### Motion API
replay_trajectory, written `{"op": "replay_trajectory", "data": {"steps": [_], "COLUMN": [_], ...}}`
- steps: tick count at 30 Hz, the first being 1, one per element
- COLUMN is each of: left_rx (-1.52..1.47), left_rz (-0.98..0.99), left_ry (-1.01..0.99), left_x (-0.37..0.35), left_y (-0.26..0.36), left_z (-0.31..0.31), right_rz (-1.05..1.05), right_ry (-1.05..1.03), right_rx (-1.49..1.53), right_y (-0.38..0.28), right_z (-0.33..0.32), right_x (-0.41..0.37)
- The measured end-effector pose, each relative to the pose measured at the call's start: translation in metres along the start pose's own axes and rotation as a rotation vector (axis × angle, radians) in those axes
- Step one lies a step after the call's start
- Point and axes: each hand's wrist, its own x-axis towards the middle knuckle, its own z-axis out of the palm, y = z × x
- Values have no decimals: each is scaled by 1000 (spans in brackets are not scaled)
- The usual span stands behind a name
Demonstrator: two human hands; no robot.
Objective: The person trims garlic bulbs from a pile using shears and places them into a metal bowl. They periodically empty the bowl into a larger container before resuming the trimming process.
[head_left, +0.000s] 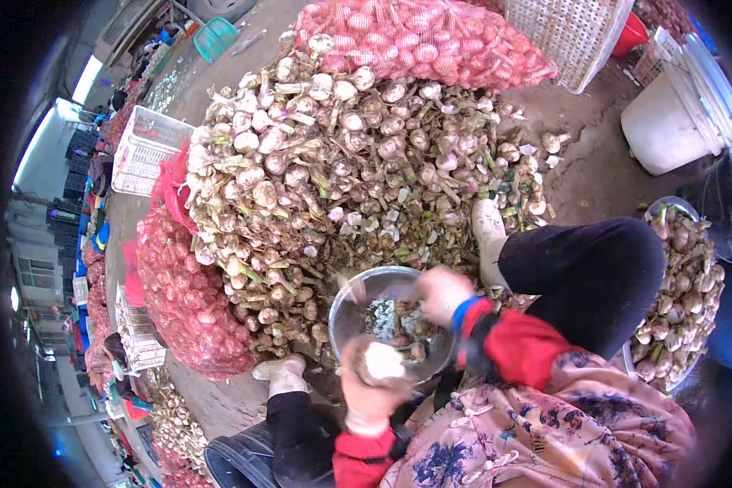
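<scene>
My left hand (368,398) is closed around a garlic bulb (384,361) whose pale cut face points up. It is over the near side of a round metal bowl (337,313). My right hand (445,294), blurred by motion, has its fingers curled above the bowl's right rim. What it grips is smeared and I cannot make it out. Inside the bowl are pale peeled pieces (392,317) and brownish bits. Right behind the bowl spreads a large heap of untrimmed garlic bulbs (333,163) with stalks.
Red mesh sacks of garlic lie behind the heap (423,41) and at its left (183,293). A white bucket (671,122) stands at right, and a tub of garlic (679,301) is beside my knee. White crates (150,146) stand to the left, with people farther off.
</scene>
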Motion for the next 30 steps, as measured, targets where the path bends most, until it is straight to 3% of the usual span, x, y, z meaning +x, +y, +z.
{"op": "replay_trajectory", "data": {"steps": [1,2,3,4,5,6,8,9,10,11,13,14,16,19,21,22,23,24,25,26,28,29,30], "left_rx": [-103,-78,-271,-515,-458,-405,-535,-469,-926,-1036,-1188,-1190,-1330,-1454,-1425,-1410,-1302,-1188,-722,-255,-519,-349,-36], "left_rz": [134,71,-64,-185,-94,-3,-169,-130,-99,-34,-322,-328,-308,-176,-90,-30,-45,-71,-71,-59,-541,-673,-680], "left_ry": [-80,-32,162,217,179,146,252,264,174,183,31,26,209,115,179,102,209,311,255,222,145,81,-75], "left_x": [-8,-11,-8,0,5,11,20,24,26,25,17,18,17,24,33,39,44,48,44,40,28,28,26], "left_y": [12,4,10,-5,-23,-40,-46,-32,-26,-38,-46,-51,-60,-37,-49,-64,-42,-22,-59,-96,-176,-200,-223], "left_z": [2,-4,0,-13,-23,-32,-44,-39,-37,-40,-54,-51,-40,-20,-20,-27,-17,-7,-13,-18,-30,-33,-35], "right_rz": [235,278,237,185,43,-113,-370,-486,-531,-574,-572,-583,-589,-608,-122,41,206,236,268,177,232,221,263], "right_ry": [20,202,349,492,602,606,533,501,427,354,254,286,318,405,-32,-27,-34,49,129,198,180,179,215], "right_rx": [155,287,340,383,343,381,380,386,368,348,309,301,291,369,318,582,841,816,788,1022,1030,1048,1052], "right_y": [26,47,45,43,21,3,-8,-15,-22,-30,-43,-48,-55,-51,-13,30,61,51,41,39,38,41,48], "right_z": [-9,2,6,10,7,2,12,17,19,21,23,24,24,25,50,87,118,96,74,69,60,61,73], "right_x": [7,21,25,30,22,11,-3,-10,-17,-21,-23,-22,-19,-11,15,37,52,48,43,42,42,44,47]}}
